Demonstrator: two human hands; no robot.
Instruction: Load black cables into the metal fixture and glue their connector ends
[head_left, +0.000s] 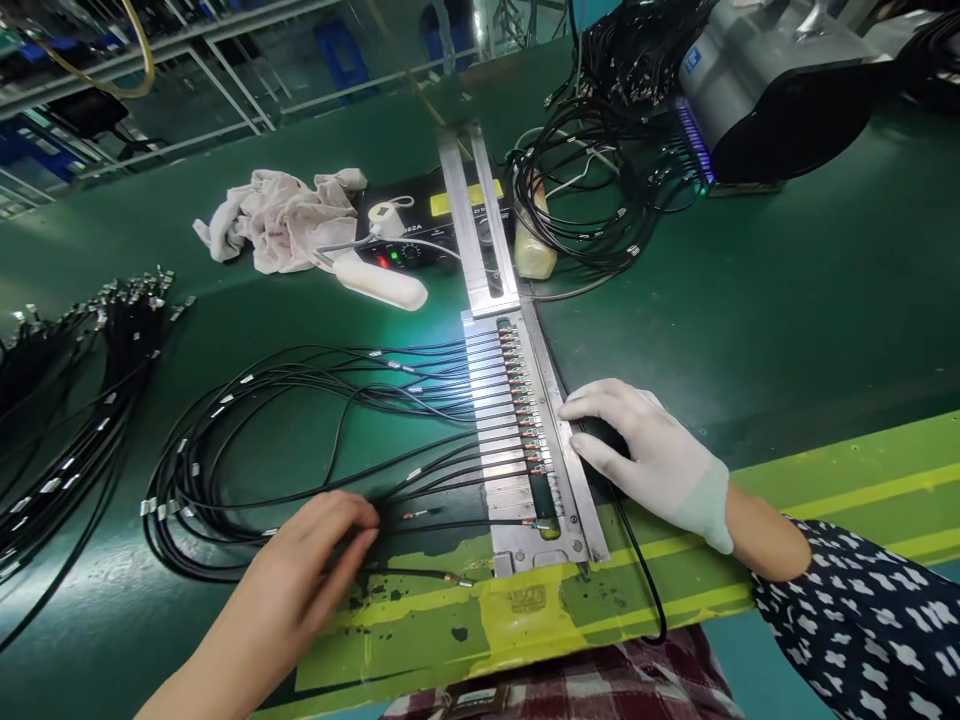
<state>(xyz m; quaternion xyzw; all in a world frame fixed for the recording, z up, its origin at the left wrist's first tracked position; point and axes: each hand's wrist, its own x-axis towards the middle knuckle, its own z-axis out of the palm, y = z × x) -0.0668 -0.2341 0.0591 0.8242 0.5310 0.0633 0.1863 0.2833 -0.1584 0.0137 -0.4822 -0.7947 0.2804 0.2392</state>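
My bare left hand [315, 545] is left of a slotted metal fixture [491, 400], thumb and forefinger closed around a thin black cable [457, 525]. This cable's tip lies in the fixture's lower slot; the exact grip is partly hidden. A blurred cable end [420, 514] shows just beyond the fingertips. My right hand [645, 455], in a white glove, has its fingers apart, with the tips touching the fixture's right rail [566, 430]. Several cables lie side by side across the fixture, their stripped, coppery ends in a row. Their bundle [202, 480] loops round to the left.
Behind the fixture stand a metal frame [480, 220], a black control box [420, 235], a white handpiece [382, 280] and a crumpled cloth [281, 220]. More cables [112, 380] lie far left. A grey machine [772, 100] with purple light stands back right.
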